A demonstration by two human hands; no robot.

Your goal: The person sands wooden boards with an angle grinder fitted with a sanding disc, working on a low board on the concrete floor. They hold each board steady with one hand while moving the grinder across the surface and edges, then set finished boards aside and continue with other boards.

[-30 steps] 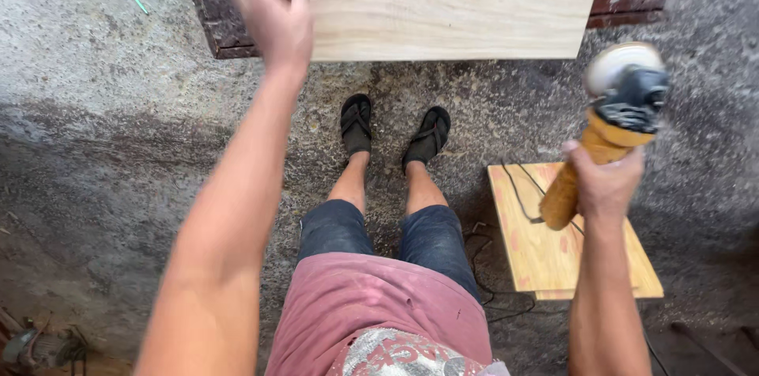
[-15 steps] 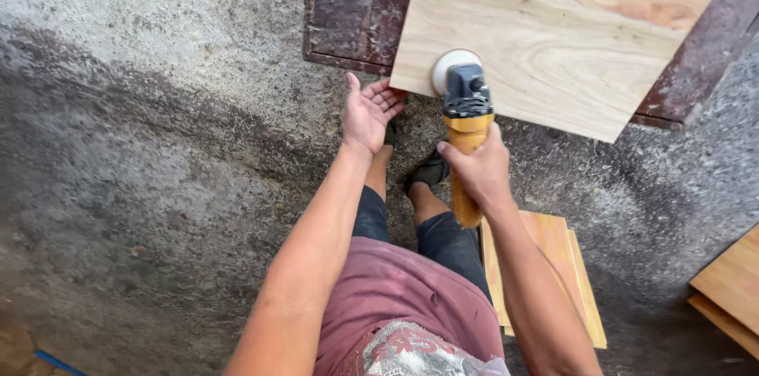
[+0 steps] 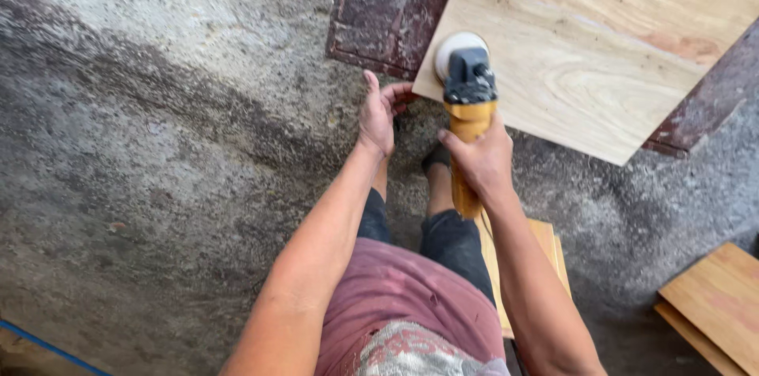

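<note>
At the board [image 3: 601, 52] corner, right hand [image 3: 478, 158] clasps sander [image 3: 468, 99]; left hand [image 3: 379, 115] touches edge.

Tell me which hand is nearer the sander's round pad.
Left. The left hand sits at the board corner just beside the sander's round pad; the right hand grips the yellow handle farther back.

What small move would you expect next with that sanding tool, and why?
Probably sliding the sander further onto the wooden panel. Its round pad sits at the panel's near corner, the right hand grips the yellow handle, and the left hand rests at the panel's edge, seemingly steadying it.
</note>
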